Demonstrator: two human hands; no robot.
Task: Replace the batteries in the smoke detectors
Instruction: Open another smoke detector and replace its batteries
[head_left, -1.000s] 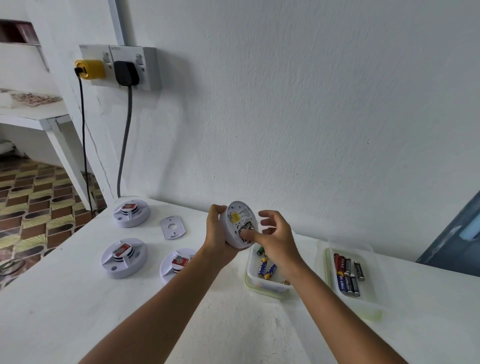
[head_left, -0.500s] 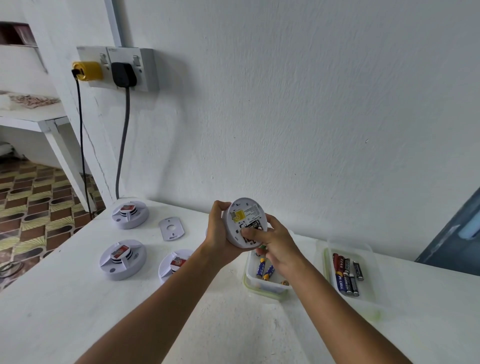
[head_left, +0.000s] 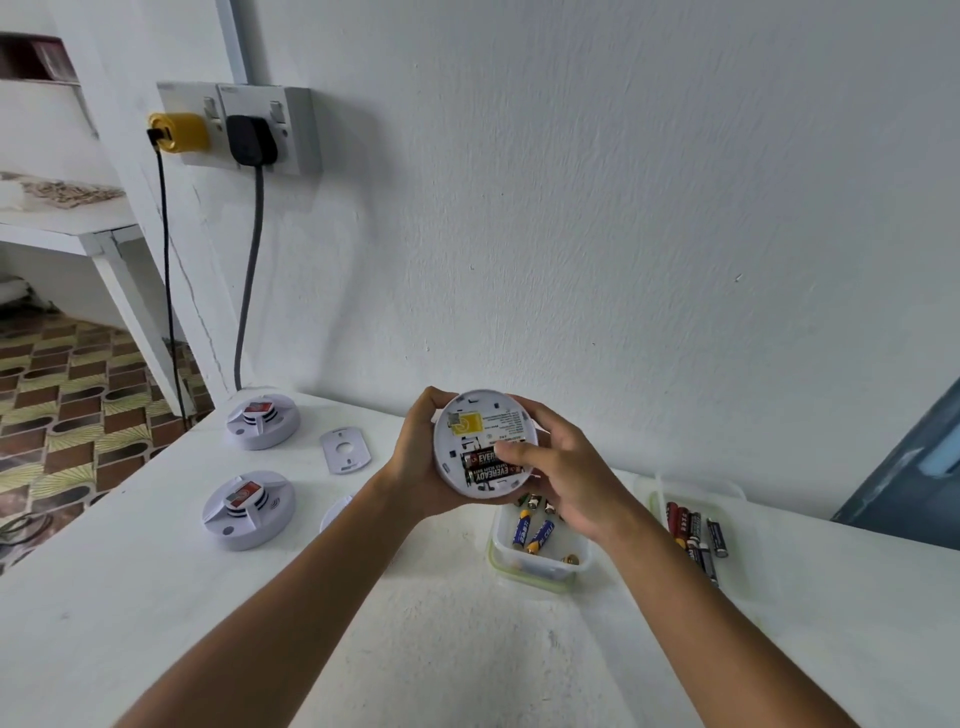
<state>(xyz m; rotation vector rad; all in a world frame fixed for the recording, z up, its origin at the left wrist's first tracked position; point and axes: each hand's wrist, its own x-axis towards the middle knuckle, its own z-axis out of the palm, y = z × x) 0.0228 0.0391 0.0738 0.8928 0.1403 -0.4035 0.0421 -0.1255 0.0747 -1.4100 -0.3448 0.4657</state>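
Holding a round white smoke detector (head_left: 480, 441) up above the desk (head_left: 156, 597), I have its back turned toward the camera. My left hand (head_left: 415, 462) wraps around its left edge, fingers curled behind the casing. My right hand (head_left: 566, 473) closes on the right edge, its thumb (head_left: 511, 453) lying across the open battery bay. Two black batteries (head_left: 480, 466) sit side by side in that bay, printed with red and white lettering. Above them on the casing are a yellow sticker and a label of small print that I cannot read.

Directly below my right hand, a small clear tub with a green rim (head_left: 535, 564) stands on the desk, holding several blue and gold batteries (head_left: 535, 532). To its right lies a shallow clear tray (head_left: 737, 571) with a row of red and black batteries (head_left: 693, 535).

On the left part of the desk, two more smoke detectors rest face up, one nearer me (head_left: 248, 509) and one farther back by the wall (head_left: 263, 421). A flat white mounting plate (head_left: 345, 450) lies between them and my left wrist. Part of another white round piece (head_left: 335, 512) peeks out beside my left forearm.

On the wall above, a double socket (head_left: 291, 130) carries a yellow plug (head_left: 179, 133) and a black plug (head_left: 250, 140), their cables hanging down.
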